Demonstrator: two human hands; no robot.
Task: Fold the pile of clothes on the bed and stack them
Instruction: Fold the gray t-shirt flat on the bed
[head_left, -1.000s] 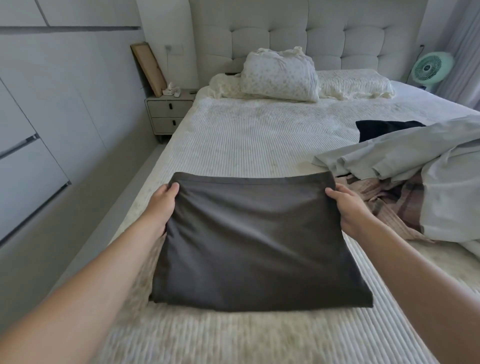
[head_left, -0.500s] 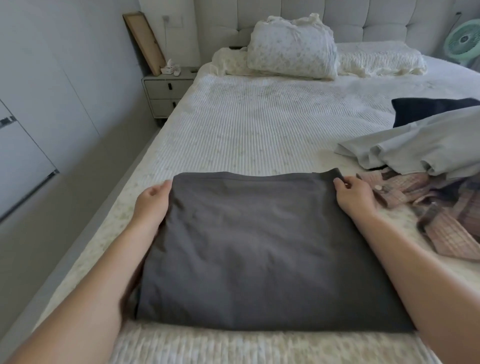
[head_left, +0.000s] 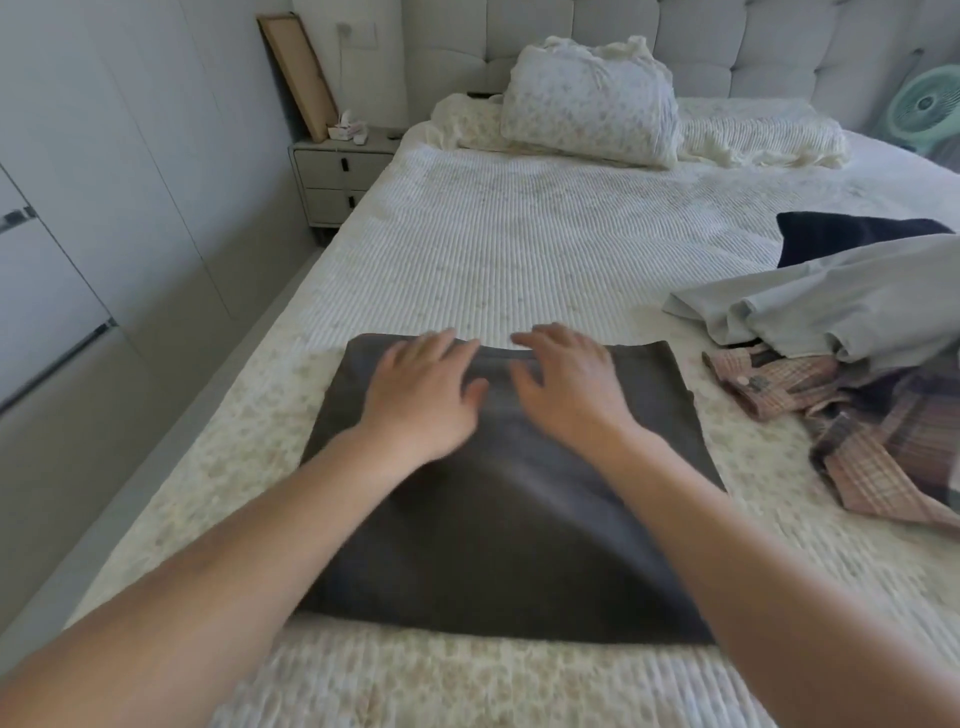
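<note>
A folded dark cloth (head_left: 498, 519) lies flat on the bed (head_left: 519, 249). The left hand (head_left: 421, 395) and right hand (head_left: 566, 389), fingers spread and blurred, rest palm-down on its far half (contact looks flat, no pinching). Unfolded clothes (head_left: 857, 364) sit at the right, cut off by the frame edge, partly hiding a dark garment (head_left: 841, 234).

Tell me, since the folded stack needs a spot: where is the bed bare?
Bare bedspread lies between the dark grey garment under both hands and the pillows, and along its left edge. Right side is crowded: plaid shirt, pale grey garment, navy piece.
</note>
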